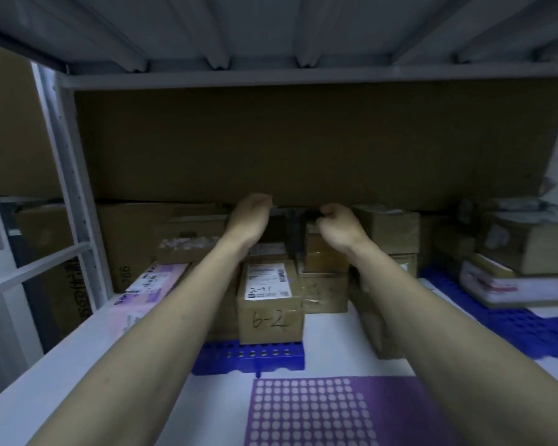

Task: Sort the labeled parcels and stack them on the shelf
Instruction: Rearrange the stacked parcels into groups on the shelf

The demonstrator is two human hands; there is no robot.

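Arms reach straight ahead into the shelf (29, 375). Left hand (251, 217) cups the large cardboard sheet's (303, 140) lower edge; right hand (335, 231) curls its grip on something dark (unclear what). Labeled parcels (269, 300) sit below.

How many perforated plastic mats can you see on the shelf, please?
3: a purple mat nearest the camera, a blue mat under the box marked 6-2, and another blue mat at right. Boxes may hide more.
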